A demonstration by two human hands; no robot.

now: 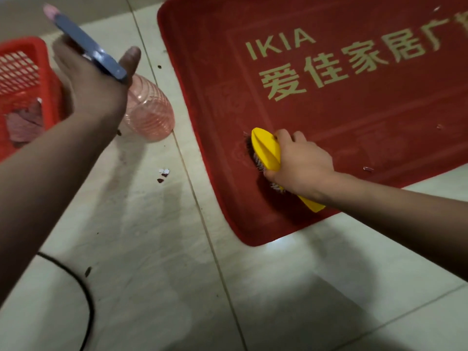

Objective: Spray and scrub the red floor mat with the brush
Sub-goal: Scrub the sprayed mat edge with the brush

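red floor mat [354, 122] lies flat on the tile floor [152, 236], pale lettering across it; brush [268, 150] sits bristles-down on the mat, close to its left border and near-left corner, long axis roughly parallel to that border, pointed tip away from the person, handle end poking out under the wrist toward the mat's near edge; right hand [301, 165] is on top of the brush, fingers curled over the yellow back and clamped on it, so brush is right under the palm, no reach needed; likely stroke runs along that axis, most of the mat lies up-right of the brush; left hand [93, 89] is off the mat past the left border, raised, gripping a flat blue object [88, 46], clearly the farther hand; pink bottle [149, 115] on its side just off the mat's left border, top hidden, can't tell if it has a spray head; red basket [22, 62] further left; black cable [83, 295] off the near-left corner
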